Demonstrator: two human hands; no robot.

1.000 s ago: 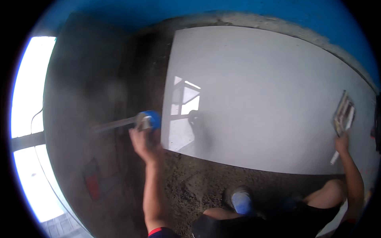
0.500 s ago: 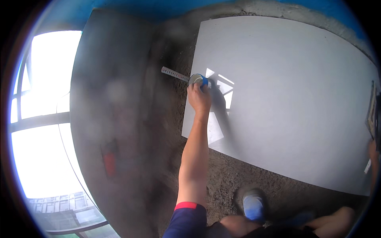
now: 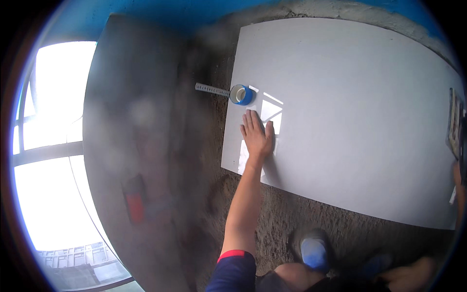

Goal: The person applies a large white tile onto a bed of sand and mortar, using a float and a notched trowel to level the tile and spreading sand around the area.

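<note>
My left hand (image 3: 257, 138) lies palm down on a large white board (image 3: 340, 112), fingers stretched out and thumb apart, holding nothing. Just beyond its fingertips a blue tape roll (image 3: 246, 96) rests near the board's left edge, apart from the hand. A marked measuring strip (image 3: 209, 89) runs from the roll out past that edge to the left. At the far right rim of the view, a narrow piece of my right hand (image 3: 457, 175) shows beside the board. Its fingers are hidden, and a small white strip (image 3: 453, 195) is close by it.
Rough grey-brown ground (image 3: 287, 209) surrounds the board, with a blue-toed shoe (image 3: 314, 253) near its front edge. A dark sheet (image 3: 131, 97) stands to the left before bright windows (image 3: 48, 194). A long framed object (image 3: 455, 121) is at the right rim.
My left hand has let go of the tape roll and come nearer, from closed around it to flat on the board. The roll stays on the board's left edge.
</note>
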